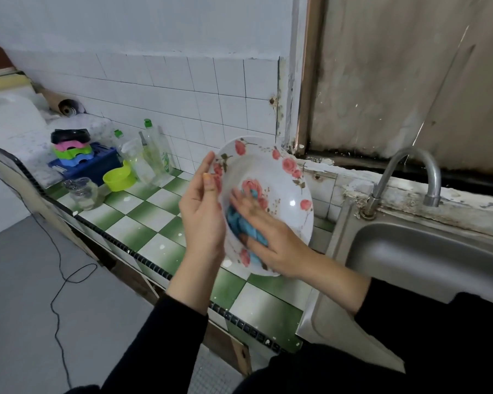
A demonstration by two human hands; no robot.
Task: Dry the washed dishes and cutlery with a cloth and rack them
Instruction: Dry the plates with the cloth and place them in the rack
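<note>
Drying step, left of the sink (427,251): my left hand (202,214) clasps the plate (279,177) by its rim, right hand (271,237) fingers flat, pressing the cloth (236,220). Next, I'd judge, racking.

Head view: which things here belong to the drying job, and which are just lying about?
Job: floral plate, held by left hand; blue cloth, pressed into it by right hand; blue crate, possibly the rack.
Lying about: detergent bottles, glass jar, green bowl, tap, sink.
</note>
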